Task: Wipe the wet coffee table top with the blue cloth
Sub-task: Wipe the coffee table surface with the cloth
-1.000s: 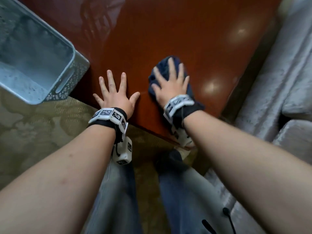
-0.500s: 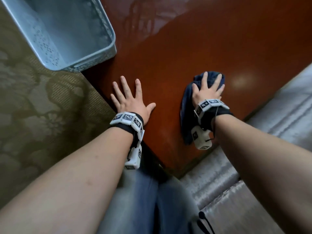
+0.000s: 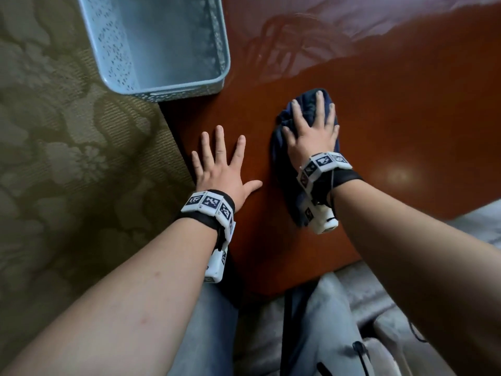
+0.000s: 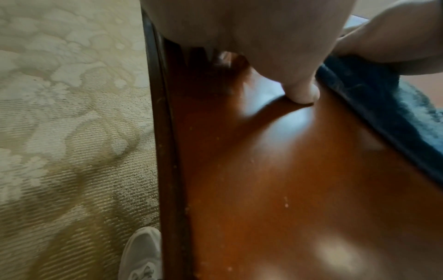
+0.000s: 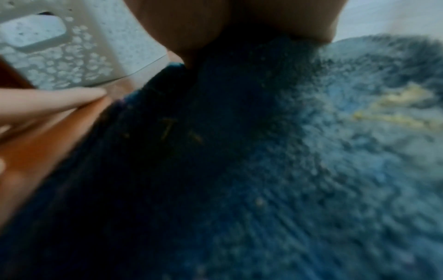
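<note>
Head view shows right hand (image 3: 311, 134) fingers (image 3: 321, 109) spread flat on blue cloth (image 3: 282, 147), left hand (image 3: 225, 169) splayed on tabletop (image 3: 393, 118); recommend even pressure toward sheen beyond fingertips.

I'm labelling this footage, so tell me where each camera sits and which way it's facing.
Head: worn on the head, looking down at coffee table, left hand, right hand, both forearms.
Left wrist: under the left hand, facing along the tabletop; shoe, carpet.
Right wrist: under the right hand, close on the blue cloth.
All three share the cloth.
</note>
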